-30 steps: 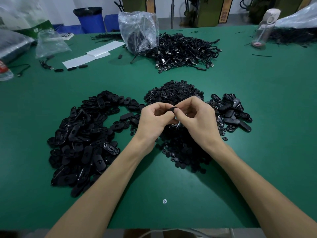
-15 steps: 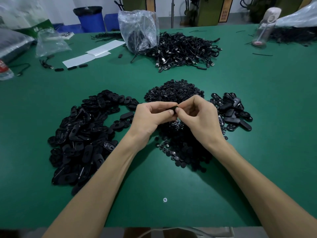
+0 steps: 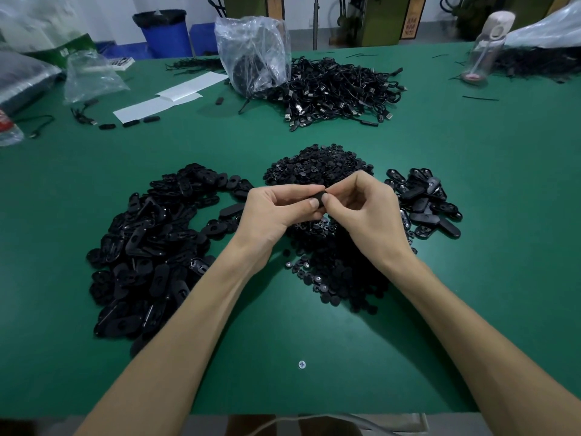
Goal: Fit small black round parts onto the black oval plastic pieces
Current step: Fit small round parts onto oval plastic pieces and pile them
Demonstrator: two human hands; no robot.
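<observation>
Above round-part heap (image 3: 317, 166), left hand (image 3: 273, 210), right hand (image 3: 366, 212) pinch black piece (image 3: 319, 196) (sign (image 3: 408, 25) blurred).

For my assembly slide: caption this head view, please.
Left hand and right hand pinch one black piece over the round-part heap, beside the large oval-piece pile.

table (image 3: 471, 190): green | bag (image 3: 254, 55): clear plastic, top centre | cables (image 3: 342, 89): black pile just right of bag | paper (image 3: 169, 97): white, upper left | bin (image 3: 165, 34): blue, behind table, top left | bottle (image 3: 485, 48): upper right | screw (image 3: 302, 365): bottom centre
</observation>
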